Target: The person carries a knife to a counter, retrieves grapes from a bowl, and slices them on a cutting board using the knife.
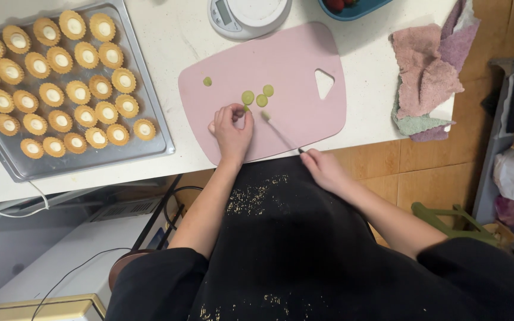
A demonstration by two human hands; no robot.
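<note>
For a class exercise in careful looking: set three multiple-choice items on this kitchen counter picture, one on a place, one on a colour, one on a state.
1. Where does the baking tray of small tart shells lie?
A. left of the cutting board
B. right of the cutting board
C. on the cutting board

2. What colour is the cutting board?
A. green
B. pink
C. white

3. What does the right hand hold?
A. nothing
B. a cloth
C. a knife

Answers:
1 A, the tray sits at the picture's left, apart from the board.
2 B, its surface is pale pink under the green fruit slices.
3 C, the knife points from the right hand toward the left hand, which pinches a green piece.
</note>
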